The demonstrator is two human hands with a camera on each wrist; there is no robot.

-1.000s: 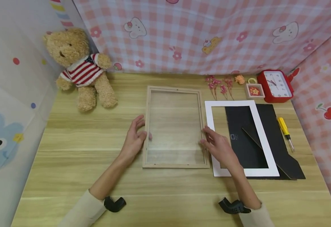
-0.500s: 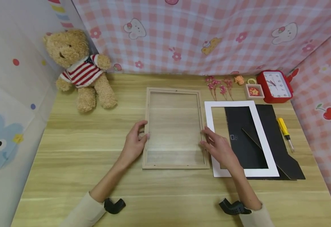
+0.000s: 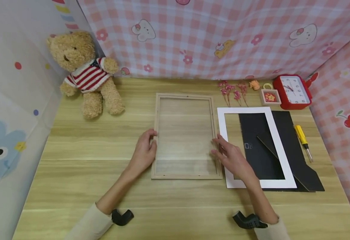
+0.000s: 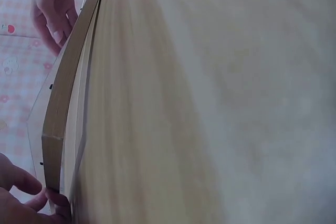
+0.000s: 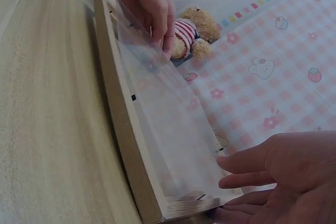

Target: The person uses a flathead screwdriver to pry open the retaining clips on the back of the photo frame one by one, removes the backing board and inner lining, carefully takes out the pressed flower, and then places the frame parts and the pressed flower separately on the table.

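Note:
A light wooden picture frame (image 3: 187, 177) lies at the middle of the table, with a clear sheet (image 3: 185, 136) over its opening. In the right wrist view this clear sheet (image 5: 168, 124) slants up above the frame's wooden side (image 5: 123, 114). My left hand (image 3: 143, 150) grips the frame's left side, fingers bent against the outer edge. From the right, my right hand (image 3: 232, 156) holds the opposite side between thumb and fingers. The right wrist view shows that thumb (image 5: 247, 160) just above the frame and lower fingers partly hidden beneath it.
A white mat border (image 3: 277, 183) overlaps a black backing board (image 3: 286, 133) on the right, beside a yellow screwdriver (image 3: 302, 138). Dried pink flowers (image 3: 227, 88), a small box (image 3: 270, 97) and a red clock (image 3: 292, 90) stand behind. A teddy bear (image 3: 88, 73) sits back left.
My left hand has moved slightly toward me along the frame's left side, and its fingers have bent in against the edge. My right hand has stayed nearly still.

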